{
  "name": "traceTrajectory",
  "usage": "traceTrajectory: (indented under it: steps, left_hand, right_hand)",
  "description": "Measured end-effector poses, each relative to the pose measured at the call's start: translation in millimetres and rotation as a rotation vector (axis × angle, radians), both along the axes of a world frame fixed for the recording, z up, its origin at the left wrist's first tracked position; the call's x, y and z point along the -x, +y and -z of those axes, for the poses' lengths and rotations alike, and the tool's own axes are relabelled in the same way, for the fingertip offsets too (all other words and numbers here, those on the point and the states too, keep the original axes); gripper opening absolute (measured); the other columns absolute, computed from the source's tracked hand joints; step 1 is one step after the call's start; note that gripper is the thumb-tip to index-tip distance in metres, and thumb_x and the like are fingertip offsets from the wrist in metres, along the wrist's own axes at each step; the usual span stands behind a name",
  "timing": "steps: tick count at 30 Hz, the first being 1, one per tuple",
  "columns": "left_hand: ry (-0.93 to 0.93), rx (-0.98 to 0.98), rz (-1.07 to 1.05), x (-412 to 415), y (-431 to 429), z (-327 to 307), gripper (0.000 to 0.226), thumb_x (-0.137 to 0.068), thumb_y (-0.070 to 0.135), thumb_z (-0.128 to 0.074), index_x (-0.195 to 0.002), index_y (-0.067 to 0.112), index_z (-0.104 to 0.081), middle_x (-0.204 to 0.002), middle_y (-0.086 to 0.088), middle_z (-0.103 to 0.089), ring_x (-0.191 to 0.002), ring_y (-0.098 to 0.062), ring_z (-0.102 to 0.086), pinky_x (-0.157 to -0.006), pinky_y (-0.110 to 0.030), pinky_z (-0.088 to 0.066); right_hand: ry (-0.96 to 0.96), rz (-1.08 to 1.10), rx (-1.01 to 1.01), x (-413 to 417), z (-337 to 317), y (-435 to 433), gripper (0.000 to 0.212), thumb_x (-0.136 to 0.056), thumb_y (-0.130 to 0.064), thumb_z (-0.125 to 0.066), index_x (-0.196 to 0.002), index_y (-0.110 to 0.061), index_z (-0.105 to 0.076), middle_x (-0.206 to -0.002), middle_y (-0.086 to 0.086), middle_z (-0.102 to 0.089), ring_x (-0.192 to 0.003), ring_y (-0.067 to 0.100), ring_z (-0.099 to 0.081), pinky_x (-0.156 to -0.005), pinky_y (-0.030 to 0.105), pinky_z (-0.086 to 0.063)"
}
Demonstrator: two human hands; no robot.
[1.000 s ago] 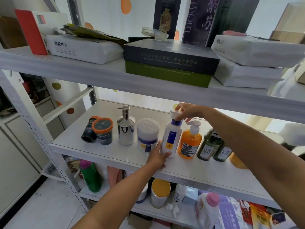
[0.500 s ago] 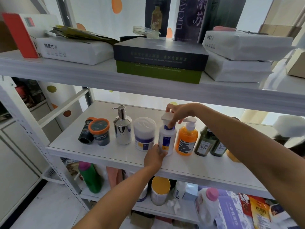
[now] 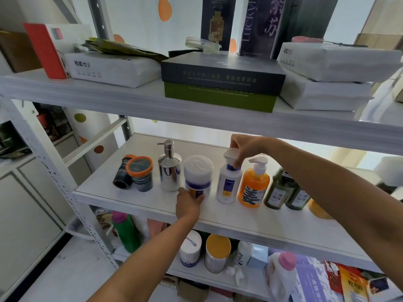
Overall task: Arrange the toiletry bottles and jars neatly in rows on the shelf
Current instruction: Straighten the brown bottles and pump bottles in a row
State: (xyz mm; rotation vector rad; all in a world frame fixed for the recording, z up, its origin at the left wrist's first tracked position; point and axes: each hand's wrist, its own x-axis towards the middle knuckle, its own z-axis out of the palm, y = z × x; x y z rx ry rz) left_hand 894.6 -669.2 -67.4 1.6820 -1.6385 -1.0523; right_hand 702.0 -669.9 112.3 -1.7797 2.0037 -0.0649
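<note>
A row of toiletries stands on the white middle shelf (image 3: 152, 203). From the left: a dark tube (image 3: 122, 178) lying down, an orange-lidded jar (image 3: 140, 173), a chrome pump bottle (image 3: 169, 170), a white and purple jar (image 3: 198, 174), a white pump bottle (image 3: 229, 184), an orange pump bottle (image 3: 254, 185) and two dark green bottles (image 3: 281, 190). My right hand (image 3: 244, 147) grips the pump head of the white pump bottle. My left hand (image 3: 188, 202) is wrapped around the base of the white and purple jar.
The upper shelf (image 3: 130, 101) hangs close above my right hand, loaded with boxes and tissue packs. An orange item (image 3: 318, 211) sits at the right, partly hidden behind my right arm. More bottles and jars crowd the lower shelf (image 3: 218, 277). A white upright post (image 3: 54, 177) stands at the left.
My left hand has left the base of the white pump bottle and moved left onto the white and purple jar. My right hand stays on the pump head.
</note>
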Motion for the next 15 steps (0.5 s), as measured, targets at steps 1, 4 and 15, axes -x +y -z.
traceTrajectory:
  steps: [1,4,15]
  left_hand:
    - [0.011,-0.004,-0.017,0.8,-1.1,-0.9,0.057,-0.081,0.032,-0.071,-0.118,0.004,-0.039,-0.122,-0.017,-0.055,-0.111,-0.036,-0.057,-0.086,-0.043,-0.046]
    - [-0.007,0.013,0.026,1.7,-4.2,-0.4,0.061,-0.082,0.033,-0.070,-0.126,0.009,-0.034,-0.127,-0.015,-0.053,-0.113,-0.036,-0.056,-0.089,-0.045,-0.047]
    - [-0.073,0.055,0.161,-2.4,-15.6,3.3,0.058,-0.084,0.037,-0.066,-0.130,0.016,-0.039,-0.127,-0.008,-0.059,-0.113,-0.029,-0.057,-0.087,-0.040,-0.047]
  right_hand:
    - [0.005,0.003,-0.007,1.3,-0.3,-0.4,0.049,-0.074,-0.017,-0.079,-0.106,-0.019,-0.042,-0.106,0.001,-0.054,-0.096,0.016,-0.053,-0.070,0.017,-0.046]
    - [0.029,0.007,-0.058,-0.1,-2.3,-2.8,0.053,-0.076,-0.015,-0.078,-0.114,-0.017,-0.042,-0.115,0.004,-0.052,-0.101,0.018,-0.051,-0.078,0.022,-0.048]
    - [0.457,-0.307,0.144,-85.8,7.5,-32.0,0.074,-0.079,-0.054,-0.066,-0.140,-0.023,-0.041,-0.136,0.000,-0.054,-0.123,0.023,-0.051,-0.102,0.038,-0.043]
